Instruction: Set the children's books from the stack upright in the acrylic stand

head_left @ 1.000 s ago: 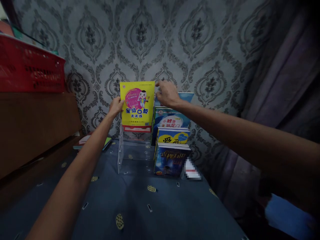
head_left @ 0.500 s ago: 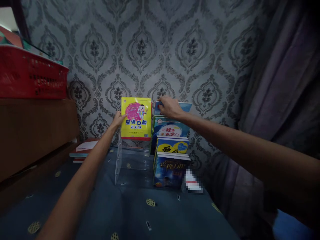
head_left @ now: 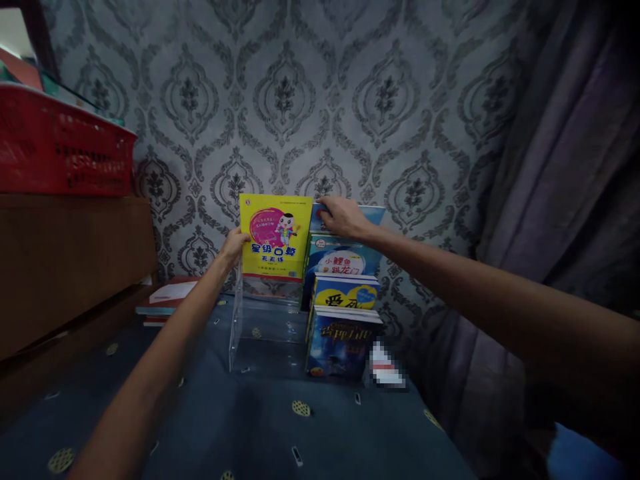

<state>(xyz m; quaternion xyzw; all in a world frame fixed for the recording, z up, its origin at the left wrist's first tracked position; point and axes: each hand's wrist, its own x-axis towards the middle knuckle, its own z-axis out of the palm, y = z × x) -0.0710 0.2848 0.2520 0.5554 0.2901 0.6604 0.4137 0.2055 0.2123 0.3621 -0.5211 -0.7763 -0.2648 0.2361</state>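
Damask-patterned wallpaper behind, dark blue printed cloth below, with a clear tiered stand set on it. Above the stand's lower left tiers, the yellow mental-arithmetic workbook: upright, cover to the camera, long axis vertical. Nearer to it, the left hand, grip closed on the workbook's left edge, thumb in front, nearly the whole cover to the right of that grip. Just beside the opposite edge, the right hand, fingers at the top of a blue book, behind the carp storybook; impossible to tell whether pinching or merely resting. Equally unclear, any support under the workbook's lower edge
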